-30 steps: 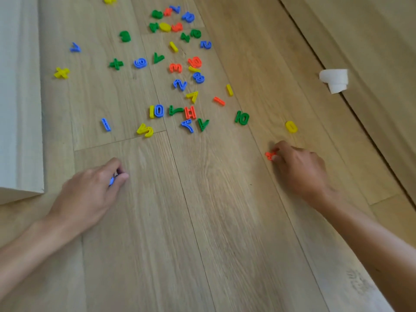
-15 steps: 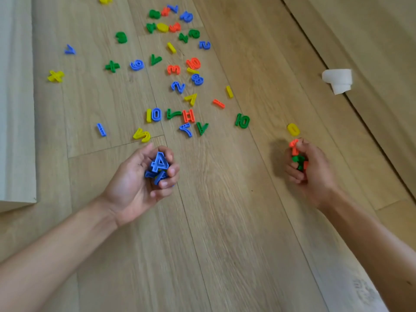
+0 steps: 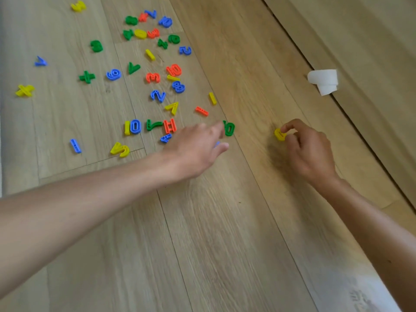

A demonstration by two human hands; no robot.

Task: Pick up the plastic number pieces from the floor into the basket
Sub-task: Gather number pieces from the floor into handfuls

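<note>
The number pieces (image 3: 155,77) are scattered over the far left part of the floor (image 3: 225,221), with the near floor left bare. The left hand (image 3: 195,149) is stretched across the near edge of the scatter, its fingertips just beside a "10" piece (image 3: 229,129). To the right, apart from the scatter, a single piece (image 3: 279,134) is pinched by the right hand (image 3: 308,152). Farther right and behind, a tape roll (image 3: 323,81) is set at the floor's seam.
</note>
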